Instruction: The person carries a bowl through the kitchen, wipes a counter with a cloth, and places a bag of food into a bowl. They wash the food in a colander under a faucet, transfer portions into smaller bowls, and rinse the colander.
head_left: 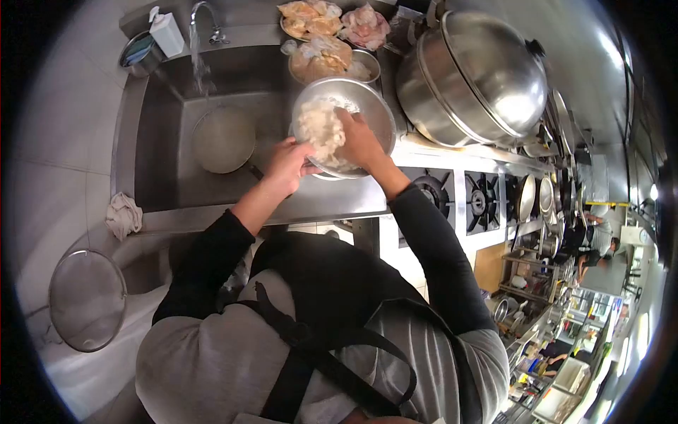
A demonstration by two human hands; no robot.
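A round metal bowl (383, 116) tilts at the right edge of the sink, holding a heap of pale, wet, lumpy food pieces (319, 131). My left hand (288, 166) grips the bowl's near left rim, thumb towards the inside. Inside the bowl is my right hand (359, 138), its bent fingers closed against the pale pieces; the fingertips are partly hidden by the food. What the pieces are I cannot make out.
Water runs from the tap (203, 14) into the sink (159, 152), over a round strainer (224, 140). Bagged raw meat (321, 58) lies behind the bowl. A large domed steel pot (473, 78) stands to the right, near gas burners (479, 203). People work far right.
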